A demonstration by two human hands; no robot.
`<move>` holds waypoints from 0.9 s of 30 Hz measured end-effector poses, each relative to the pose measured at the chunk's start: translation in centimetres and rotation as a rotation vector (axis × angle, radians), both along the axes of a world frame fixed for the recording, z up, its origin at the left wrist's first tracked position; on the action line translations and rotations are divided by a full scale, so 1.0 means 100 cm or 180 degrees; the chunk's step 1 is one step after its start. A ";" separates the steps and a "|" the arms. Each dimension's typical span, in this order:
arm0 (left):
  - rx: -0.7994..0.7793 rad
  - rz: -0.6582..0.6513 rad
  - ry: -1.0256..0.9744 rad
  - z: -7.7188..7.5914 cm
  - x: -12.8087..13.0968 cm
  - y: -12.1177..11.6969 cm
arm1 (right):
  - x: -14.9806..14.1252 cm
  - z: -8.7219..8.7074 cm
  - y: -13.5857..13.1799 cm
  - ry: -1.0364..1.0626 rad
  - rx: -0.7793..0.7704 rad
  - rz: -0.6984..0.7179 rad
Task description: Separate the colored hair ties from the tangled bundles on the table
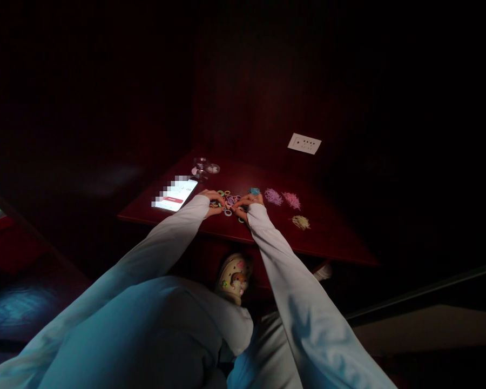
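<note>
On the dark red table, a mixed cluster of small coloured rings, which look like elastic hair ties, lies between my hands. My left hand reaches in from the left, its fingers curled at the cluster's edge. From the right comes my right hand, with thumb and fingers drawn together over the same rings. What each hand pinches is too small and dark to make out. A pale ring lies just in front of the cluster, and a yellow ring is behind it.
Right of my hands are blue, purple, pink and pale yellow piles of small bands. A lit phone lies at left, with a clear container behind. A socket plate is on the wall.
</note>
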State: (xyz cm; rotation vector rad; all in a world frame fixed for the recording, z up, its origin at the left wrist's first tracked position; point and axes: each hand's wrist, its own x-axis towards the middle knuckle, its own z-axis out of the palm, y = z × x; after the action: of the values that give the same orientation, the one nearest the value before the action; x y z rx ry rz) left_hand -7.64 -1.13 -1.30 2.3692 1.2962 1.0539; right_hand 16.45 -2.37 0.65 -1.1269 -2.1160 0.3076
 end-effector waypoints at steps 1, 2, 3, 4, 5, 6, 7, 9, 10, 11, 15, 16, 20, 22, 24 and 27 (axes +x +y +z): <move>-0.0008 0.0005 0.0002 0.000 0.000 0.000 | 0.000 0.002 -0.002 -0.0061 -0.0012 0.0000; -0.0010 0.0005 0.0002 -0.001 0.000 0.001 | -0.001 0.004 -0.004 -0.0132 -0.0022 -0.0008; -0.0003 0.0008 -0.0005 -0.002 0.001 0.002 | -0.002 0.005 -0.005 -0.0204 -0.0026 -0.0022; 0.0015 0.0035 -0.0028 -0.003 0.002 0.002 | -0.003 0.007 -0.007 -0.0273 -0.0024 -0.0038; 0.0038 0.0083 -0.0059 -0.005 0.003 0.003 | -0.004 0.008 -0.008 -0.0338 -0.0019 -0.0058; 0.0067 0.0150 -0.0099 -0.007 0.005 0.003 | -0.005 0.009 -0.009 -0.0399 -0.0016 -0.0084; 0.0090 0.0213 -0.0133 -0.008 0.006 0.004 | -0.006 0.010 -0.010 -0.0460 -0.0014 -0.0110; 0.0117 0.0301 -0.0167 -0.011 0.010 0.005 | -0.009 0.012 -0.012 -0.0585 0.0002 -0.0162; 0.0118 0.0322 -0.0169 -0.012 0.011 0.005 | -0.010 0.013 -0.013 -0.0650 0.0017 -0.0191; 0.0110 0.0337 -0.0163 -0.012 0.012 0.006 | -0.011 0.014 -0.014 -0.0719 0.0038 -0.0221; 0.0082 0.0420 -0.0171 -0.012 0.013 0.006 | -0.017 0.017 -0.017 -0.1058 0.0120 -0.0361; 0.0074 0.0385 -0.0162 -0.012 0.012 0.005 | -0.019 0.017 -0.018 -0.1141 0.0142 -0.0395; 0.0050 0.0145 -0.0112 -0.008 0.006 0.004 | -0.023 0.017 -0.021 -0.1328 0.0310 -0.0457; 0.0052 0.0127 -0.0114 -0.007 0.005 0.004 | -0.023 0.017 -0.021 -0.1345 0.0394 -0.0442; 0.0050 0.0161 -0.0118 -0.007 0.005 0.005 | -0.022 0.015 -0.021 -0.1259 0.0432 -0.0404; 0.0081 0.0293 -0.0207 -0.009 0.007 0.006 | -0.017 0.009 -0.020 -0.0780 0.0341 -0.0398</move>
State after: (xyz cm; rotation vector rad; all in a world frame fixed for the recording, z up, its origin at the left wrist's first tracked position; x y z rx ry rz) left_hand -6.98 -0.55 -2.22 2.2927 1.3883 1.1704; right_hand 14.72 -4.33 1.51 -1.2804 -2.2298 -0.0035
